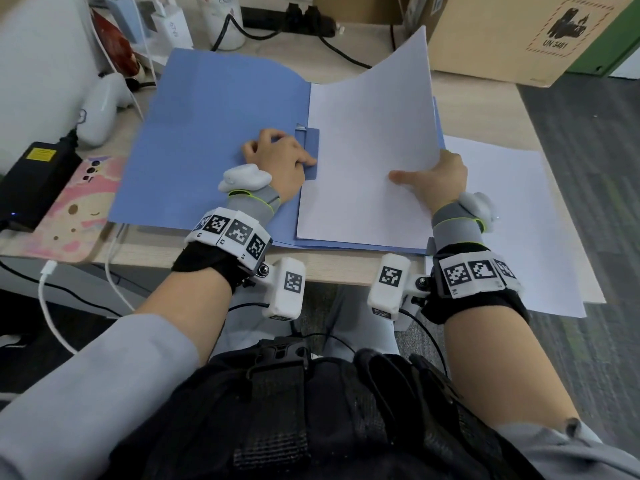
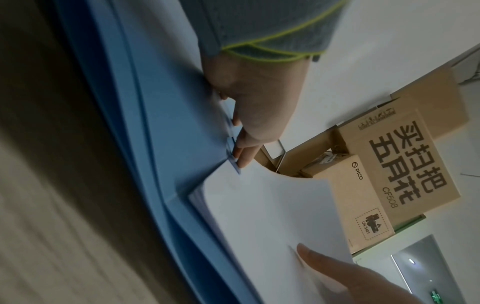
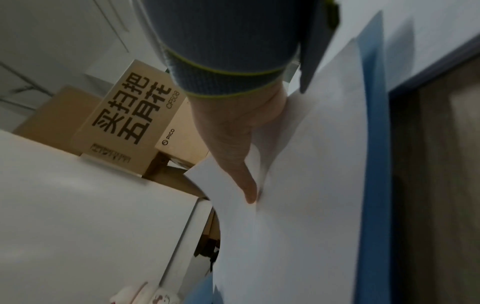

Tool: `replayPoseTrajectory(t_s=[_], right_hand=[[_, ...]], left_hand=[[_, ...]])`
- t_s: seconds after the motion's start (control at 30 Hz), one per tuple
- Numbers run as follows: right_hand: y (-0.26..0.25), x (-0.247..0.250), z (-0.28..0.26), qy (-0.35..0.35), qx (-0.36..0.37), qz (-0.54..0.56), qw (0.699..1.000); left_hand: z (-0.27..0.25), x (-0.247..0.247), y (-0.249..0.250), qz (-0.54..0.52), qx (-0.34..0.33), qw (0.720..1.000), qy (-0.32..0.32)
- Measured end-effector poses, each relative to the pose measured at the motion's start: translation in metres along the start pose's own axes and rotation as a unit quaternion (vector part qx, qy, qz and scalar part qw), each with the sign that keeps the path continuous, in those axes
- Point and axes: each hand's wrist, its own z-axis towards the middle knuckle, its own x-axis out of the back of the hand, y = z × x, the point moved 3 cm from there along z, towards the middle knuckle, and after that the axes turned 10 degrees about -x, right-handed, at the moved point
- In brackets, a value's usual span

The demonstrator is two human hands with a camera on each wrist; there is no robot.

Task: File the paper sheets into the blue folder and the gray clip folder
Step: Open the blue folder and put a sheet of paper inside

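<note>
The blue folder (image 1: 207,133) lies open on the desk, its clip bar (image 1: 309,147) along the spine. My left hand (image 1: 277,157) rests on that bar with fingers curled and the thumb on it; in the left wrist view its fingertips (image 2: 241,158) touch the clip bar (image 2: 232,152). A white stack of paper sheets (image 1: 367,150) lies on the folder's right half with its far corner lifted. My right hand (image 1: 436,178) pinches the stack's right edge, thumb on top, as the right wrist view also shows (image 3: 233,144). More loose sheets (image 1: 512,220) lie to the right.
A cardboard box (image 1: 512,32) stands at the back right and a power strip (image 1: 291,15) with cables at the back. On the left are a black adapter (image 1: 34,181), a pink pad (image 1: 79,209) and a white controller (image 1: 100,109). The desk's front edge (image 1: 329,268) is near my wrists.
</note>
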Motion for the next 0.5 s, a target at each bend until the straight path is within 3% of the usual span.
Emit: replayPoseTrajectory(t_s=[0.27,0.33,0.43,0.5], right_hand=[[-0.017,-0.017,-0.013,0.087,0.040,-0.244,0.965],[-0.026,-0.027,-0.018,0.041,0.095,-0.282,0.954],[-0.042,-0.055,-0.035,-0.143,0.253,-0.235,0.928],[-0.051,-0.068,-0.047,-0.216,0.291,-0.201,0.910]], left_hand=[[0.000,-0.003,0.000,0.019,-0.007,0.999,-0.031],[0.000,-0.002,0.000,0.027,-0.011,0.999,-0.041],[0.001,0.000,0.003,0.040,-0.025,0.997,-0.065],[0.002,0.003,0.004,0.035,-0.029,0.996,-0.082]])
